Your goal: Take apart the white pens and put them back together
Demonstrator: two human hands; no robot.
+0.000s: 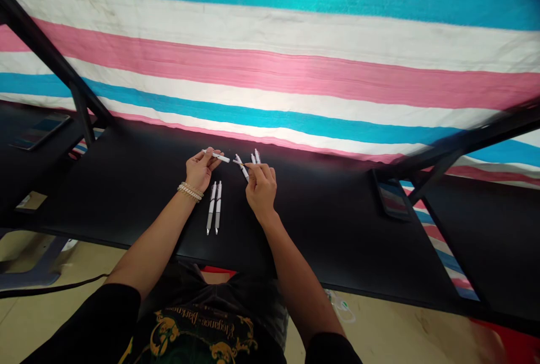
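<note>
Between the thumb and fingers of my left hand (pixel 199 170) is a white pen barrel (pixel 221 157), its end pointing right. My right hand (pixel 261 187) pinches a thin, small pen part (pixel 239 162) whose tip faces the barrel; the two are slightly apart. Behind my right hand, a white pen (pixel 242 168) lies on the black table, partly hidden, with two more pen ends (pixel 256 156) beside it. Two white and grey pens (pixel 214 207) lie side by side between my forearms, nearer the table's front edge.
A dark phone (pixel 393 199) lies at the right end of the black table (pixel 329 223). Striped cloth (pixel 270 71) hangs behind the table, with black metal bars on both sides. Another dark device (pixel 41 131) lies on the far-left table.
</note>
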